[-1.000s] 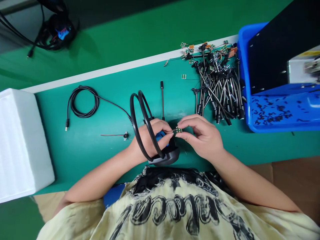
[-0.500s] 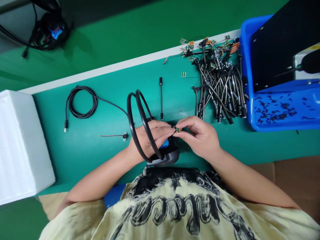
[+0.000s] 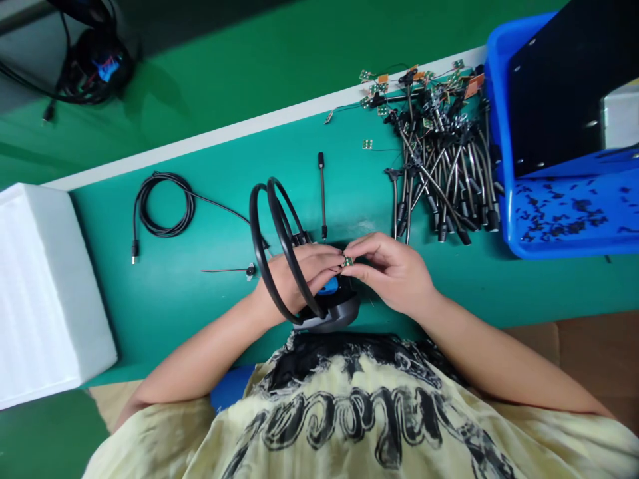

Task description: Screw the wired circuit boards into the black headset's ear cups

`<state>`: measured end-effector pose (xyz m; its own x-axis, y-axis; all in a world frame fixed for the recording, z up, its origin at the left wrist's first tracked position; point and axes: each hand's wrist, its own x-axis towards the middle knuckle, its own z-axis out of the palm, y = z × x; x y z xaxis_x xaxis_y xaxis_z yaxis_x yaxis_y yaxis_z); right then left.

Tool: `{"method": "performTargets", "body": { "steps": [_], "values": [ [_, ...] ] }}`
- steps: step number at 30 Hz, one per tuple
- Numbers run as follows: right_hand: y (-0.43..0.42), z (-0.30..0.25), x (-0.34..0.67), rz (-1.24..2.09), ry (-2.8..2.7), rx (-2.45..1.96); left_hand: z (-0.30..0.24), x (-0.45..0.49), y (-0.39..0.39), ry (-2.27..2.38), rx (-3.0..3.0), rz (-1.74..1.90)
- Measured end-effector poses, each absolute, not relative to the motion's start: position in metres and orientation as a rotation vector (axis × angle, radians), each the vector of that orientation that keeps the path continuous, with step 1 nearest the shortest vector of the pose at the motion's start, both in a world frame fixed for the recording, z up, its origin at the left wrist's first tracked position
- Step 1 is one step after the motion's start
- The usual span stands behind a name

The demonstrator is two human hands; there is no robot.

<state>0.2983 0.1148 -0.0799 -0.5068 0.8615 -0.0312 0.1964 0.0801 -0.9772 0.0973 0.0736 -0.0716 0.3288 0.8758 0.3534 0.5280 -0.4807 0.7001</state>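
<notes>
A small green circuit board (image 3: pixel 348 262) is pinched between the thumb and forefinger of my right hand (image 3: pixel 397 273). The fingertips of my left hand (image 3: pixel 299 269) press together at the board's left edge. Two black hoops (image 3: pixel 259 246) rise around my left hand from a grey, rounded housing (image 3: pixel 332 316). Below my fingers, a blue part (image 3: pixel 329 287) shows inside this housing; my left hand hides much of the rest. Just behind my hands lies a thin dark rod with black ends (image 3: pixel 322 193).
A coiled black cable (image 3: pixel 142 213) and a small black round part with a red wire (image 3: pixel 250 270) lie left. Dark rods with wired boards (image 3: pixel 444 159) pile up at back right, beside a blue bin (image 3: pixel 506 199). A white foam box (image 3: pixel 50 293) stands far left.
Both hands and the circuit board have shifted slightly left, still together. The view has moved a little; the things on the table lie as before.
</notes>
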Motion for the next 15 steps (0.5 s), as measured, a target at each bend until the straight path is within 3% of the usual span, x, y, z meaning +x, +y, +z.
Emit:
{"method": "performTargets", "body": {
  "steps": [10,15],
  "values": [
    [0.112,-0.077,0.294,1.75,-1.645,-0.984,-0.072,0.092,0.064,1.271,2.182,1.016],
    [0.117,-0.074,0.3,1.706,-1.793,-0.991,-0.074,0.086,0.059,1.217,2.253,0.972]
  ]
}}
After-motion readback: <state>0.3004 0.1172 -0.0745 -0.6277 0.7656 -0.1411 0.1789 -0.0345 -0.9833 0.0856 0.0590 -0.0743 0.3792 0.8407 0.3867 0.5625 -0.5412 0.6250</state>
